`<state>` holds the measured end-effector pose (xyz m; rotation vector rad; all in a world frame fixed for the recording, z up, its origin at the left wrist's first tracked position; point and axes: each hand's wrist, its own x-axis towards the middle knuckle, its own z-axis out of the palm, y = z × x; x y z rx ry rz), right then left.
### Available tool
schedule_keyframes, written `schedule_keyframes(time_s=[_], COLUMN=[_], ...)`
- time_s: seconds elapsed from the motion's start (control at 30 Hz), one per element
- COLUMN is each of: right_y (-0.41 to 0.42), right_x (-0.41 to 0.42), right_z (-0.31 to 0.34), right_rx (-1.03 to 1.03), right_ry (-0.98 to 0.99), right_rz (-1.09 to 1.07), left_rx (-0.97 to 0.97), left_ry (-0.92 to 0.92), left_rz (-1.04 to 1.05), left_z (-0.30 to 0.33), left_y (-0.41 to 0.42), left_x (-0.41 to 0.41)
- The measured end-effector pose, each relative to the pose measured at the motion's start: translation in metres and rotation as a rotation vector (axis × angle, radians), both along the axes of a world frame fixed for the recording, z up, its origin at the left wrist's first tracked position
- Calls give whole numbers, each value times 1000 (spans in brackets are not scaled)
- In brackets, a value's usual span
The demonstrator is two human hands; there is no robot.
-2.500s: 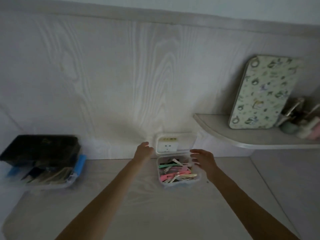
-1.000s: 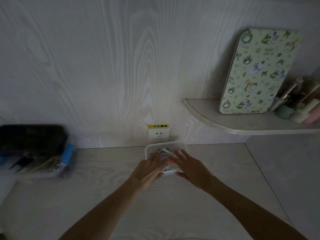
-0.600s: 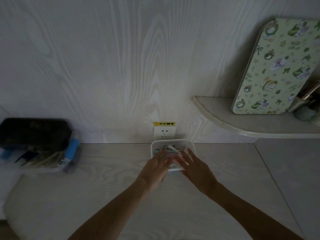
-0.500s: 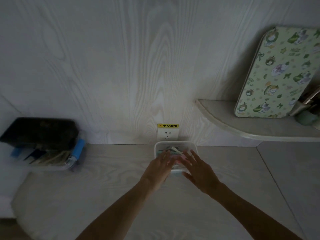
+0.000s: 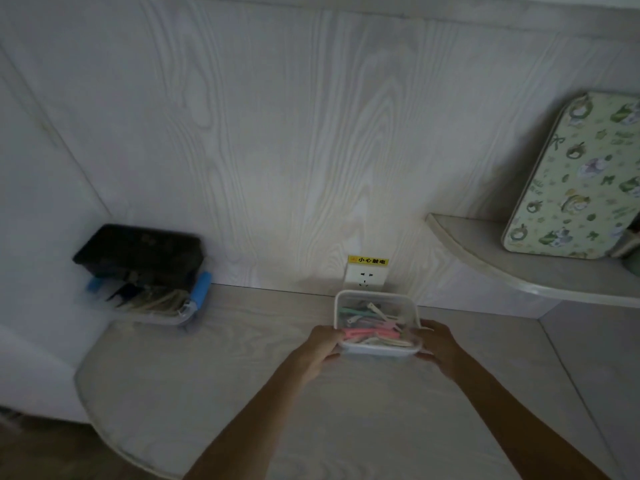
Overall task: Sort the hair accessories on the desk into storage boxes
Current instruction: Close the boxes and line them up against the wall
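Head view: fingers [image 5: 337, 337] behind box [image 5: 377, 348]

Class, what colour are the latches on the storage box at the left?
Blue latches, seen in the head view.

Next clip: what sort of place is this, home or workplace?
Probably a home bedroom or dorm desk nook: a pale wood-grain desk against matching wall panelling, a curved corner shelf bearing a green cartoon-patterned board, and a clear plastic box of pastel hair clips.
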<state>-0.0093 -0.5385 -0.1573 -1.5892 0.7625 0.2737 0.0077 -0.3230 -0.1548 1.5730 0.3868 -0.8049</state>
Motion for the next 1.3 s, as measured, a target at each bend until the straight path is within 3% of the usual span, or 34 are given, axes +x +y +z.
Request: schedule_keyframes(time_s=[0.27, 0.5, 0.67, 0.8, 0.9, 1.03, 1.3], right_y=[60, 198, 281, 329, 346, 357, 372], right_x=[5, 62, 95, 111, 113, 117, 125], right_z=[57, 134, 163, 146, 131, 123, 117], right_rx=[142, 374, 598, 523, 529, 573, 420], right_ry=[-43, -179, -221, -126, -106, -131, -156], right_rz=[378, 608, 564, 470, 421, 382, 334], left_rx=[73, 6, -228, -206, -87, -139, -218], left_ry=[-95, -278, -425, -372, -344, -236, -224], left_rz=[325, 783, 1044, 1094, 1188, 1202, 1240], left_z=[41, 143, 174, 157, 140, 127, 126], left_y=[97, 225, 288, 314, 318, 321, 329], left_x=[-26, -25, 14, 41, 43, 42, 47])
